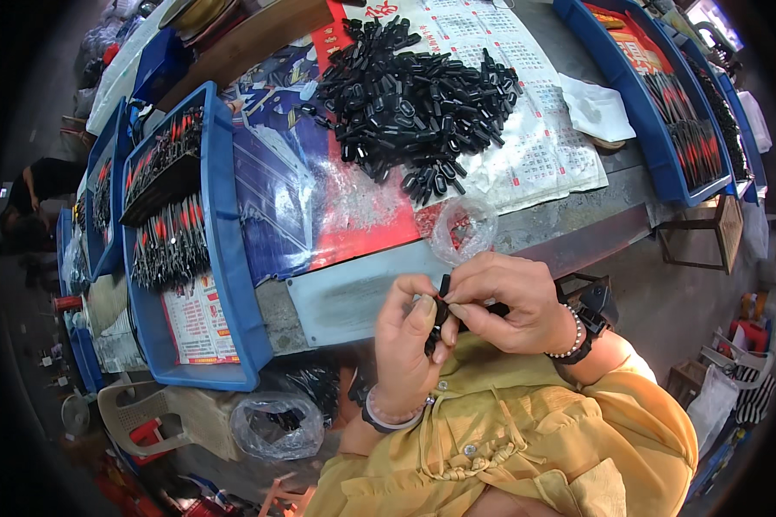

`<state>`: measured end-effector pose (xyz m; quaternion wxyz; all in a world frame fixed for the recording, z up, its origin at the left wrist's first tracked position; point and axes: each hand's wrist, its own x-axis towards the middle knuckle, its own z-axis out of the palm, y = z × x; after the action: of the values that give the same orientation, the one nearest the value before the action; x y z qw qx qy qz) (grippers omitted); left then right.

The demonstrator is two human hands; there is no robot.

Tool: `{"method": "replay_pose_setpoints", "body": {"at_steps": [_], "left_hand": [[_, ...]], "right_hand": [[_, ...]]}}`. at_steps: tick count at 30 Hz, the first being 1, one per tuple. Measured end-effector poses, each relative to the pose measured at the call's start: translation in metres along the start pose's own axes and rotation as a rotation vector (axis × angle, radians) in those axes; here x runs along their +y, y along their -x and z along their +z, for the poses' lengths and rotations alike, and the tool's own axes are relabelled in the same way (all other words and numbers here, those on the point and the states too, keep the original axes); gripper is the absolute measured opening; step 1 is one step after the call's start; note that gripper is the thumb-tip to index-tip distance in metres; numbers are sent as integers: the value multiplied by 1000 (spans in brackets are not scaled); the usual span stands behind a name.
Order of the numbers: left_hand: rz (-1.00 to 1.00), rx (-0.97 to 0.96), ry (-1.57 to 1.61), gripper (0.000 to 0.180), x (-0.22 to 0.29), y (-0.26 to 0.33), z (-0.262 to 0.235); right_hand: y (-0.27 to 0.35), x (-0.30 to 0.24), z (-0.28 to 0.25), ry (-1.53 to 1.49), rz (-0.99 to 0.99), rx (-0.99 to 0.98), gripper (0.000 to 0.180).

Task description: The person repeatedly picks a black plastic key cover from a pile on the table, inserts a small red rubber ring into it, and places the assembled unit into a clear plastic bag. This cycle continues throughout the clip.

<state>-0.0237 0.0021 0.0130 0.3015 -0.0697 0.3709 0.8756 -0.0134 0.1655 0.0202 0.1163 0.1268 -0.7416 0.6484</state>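
Close to my chest, at the table's front edge, my left hand grips a small black plastic part between thumb and fingers. My right hand meets it there, thumb and forefinger pinched against the part's upper end; whatever tiny piece they hold is hidden. Just beyond my hands lies a clear plastic bag with small red pieces in it. A large heap of glossy black plastic parts, many with an oval loop, is spread farther back on printed sheets.
A pale board lies along the front edge. Blue trays stand left and right, holding rows of black-and-red pieces. A white cloth-like packet lies near the right tray. Below left are a beige chair and a clear bag. Another person bends at far left.
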Motion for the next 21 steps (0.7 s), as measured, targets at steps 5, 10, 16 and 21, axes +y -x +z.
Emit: {"method": "replay_pose_setpoints", "body": {"at_steps": [5, 10, 16, 21], "left_hand": [[-37, -72, 98, 17, 2, -2, 1], [-97, -75, 62, 20, 1, -1, 3], [-41, -121, -44, 23, -4, 0, -1], [-115, -90, -75, 26, 1, 3, -3]], "right_hand": [[1, 2, 1, -302, 179, 58, 11], [0, 4, -2, -580, 386, -22, 19], [-6, 0, -10, -602, 444, -131, 10], [-23, -8, -31, -82, 497, -208, 13]]}}
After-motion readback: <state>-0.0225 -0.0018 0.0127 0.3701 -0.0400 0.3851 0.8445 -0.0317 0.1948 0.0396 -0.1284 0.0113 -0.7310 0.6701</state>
